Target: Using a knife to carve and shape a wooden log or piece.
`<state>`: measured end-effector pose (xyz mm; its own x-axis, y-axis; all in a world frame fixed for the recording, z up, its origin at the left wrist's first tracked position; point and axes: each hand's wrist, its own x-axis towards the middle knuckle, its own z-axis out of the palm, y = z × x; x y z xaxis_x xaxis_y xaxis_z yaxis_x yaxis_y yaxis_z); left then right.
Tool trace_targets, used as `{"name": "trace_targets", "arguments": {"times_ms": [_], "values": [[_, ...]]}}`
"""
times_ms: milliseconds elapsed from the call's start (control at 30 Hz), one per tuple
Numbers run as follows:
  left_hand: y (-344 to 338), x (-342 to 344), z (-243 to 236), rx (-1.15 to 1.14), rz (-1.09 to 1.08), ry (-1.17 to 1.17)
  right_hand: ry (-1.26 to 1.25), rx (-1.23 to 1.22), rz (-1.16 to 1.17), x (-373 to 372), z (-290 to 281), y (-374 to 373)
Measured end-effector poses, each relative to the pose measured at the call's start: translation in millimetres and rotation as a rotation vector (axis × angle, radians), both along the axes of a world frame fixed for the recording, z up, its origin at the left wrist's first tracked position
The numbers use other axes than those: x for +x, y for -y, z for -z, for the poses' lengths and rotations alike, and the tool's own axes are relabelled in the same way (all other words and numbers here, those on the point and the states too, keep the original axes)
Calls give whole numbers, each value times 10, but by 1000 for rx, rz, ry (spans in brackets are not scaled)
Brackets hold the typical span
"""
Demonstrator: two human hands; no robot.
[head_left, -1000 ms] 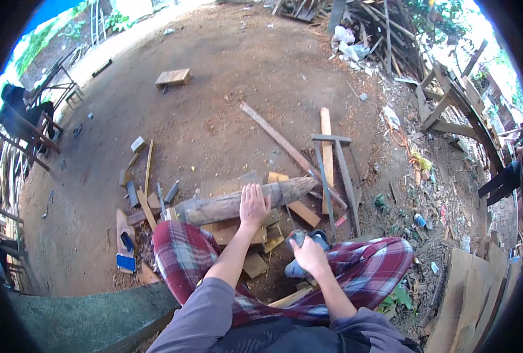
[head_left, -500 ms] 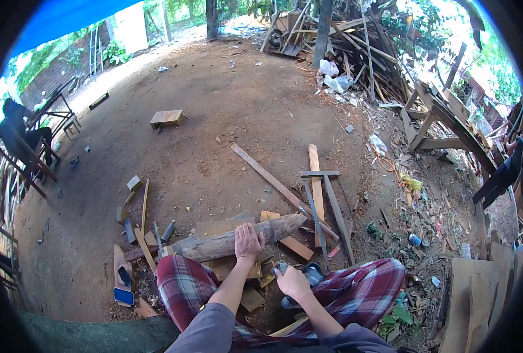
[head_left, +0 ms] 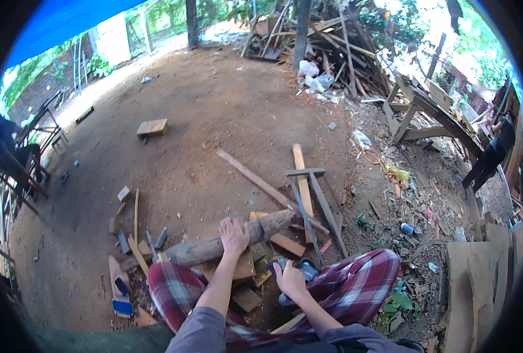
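A thick, weathered wooden log (head_left: 196, 251) lies slantwise across wood blocks (head_left: 246, 267) in front of my knees, its tapered end to the right. My left hand (head_left: 234, 236) grips it from above, fingers reaching over its far side. Beside the log, closer to me, my right hand (head_left: 291, 277) is closed around a dark handle. A thin blade (head_left: 266, 235), seen nearly edge-on, runs from it to the log near the tapered end; it looks like a handsaw. How deep the blade sits in the wood cannot be made out.
Past the log lie a long plank (head_left: 261, 179) and a T-shaped wooden piece (head_left: 326, 203). A blue phone (head_left: 122, 308) rests by my left knee. Boards (head_left: 470, 282) stand at right. One person (head_left: 491, 150) stands far right; another (head_left: 11, 144) sits far left.
The whole view has shifted slightly, so the scene sits further left. My right hand and the handle have moved a little rightward relative to the log. My left hand stays on it.
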<state>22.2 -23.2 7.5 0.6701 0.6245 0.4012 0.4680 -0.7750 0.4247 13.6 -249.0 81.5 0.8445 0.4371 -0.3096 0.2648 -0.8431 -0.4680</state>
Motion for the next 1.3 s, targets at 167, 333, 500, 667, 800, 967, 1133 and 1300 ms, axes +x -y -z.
{"name": "trace_targets", "arguments": {"times_ms": [167,333,500,667,800,967,1133,1300], "values": [[-6,-71,60,82,20,-52,25,-49,-59,-4,34,-64],[28,-73,-75,31,61,-56,9,-20,-24,76,-53,-191],[64,-119,-81,41,47,-65,-16,-7,-26,363,8,-566],[65,-87,3,81,6,-95,-1,-38,-6,265,36,-514],[42,-89,-11,82,-19,-100,-30,-42,-13,28,-215,-165],[22,-40,-21,60,8,-84,-25,-60,-88,68,-268,186],[38,-24,-53,77,19,-68,-2,-17,-52,73,-122,-42],[68,-55,-32,108,24,-41,-5,48,60,150,291,-296]]}}
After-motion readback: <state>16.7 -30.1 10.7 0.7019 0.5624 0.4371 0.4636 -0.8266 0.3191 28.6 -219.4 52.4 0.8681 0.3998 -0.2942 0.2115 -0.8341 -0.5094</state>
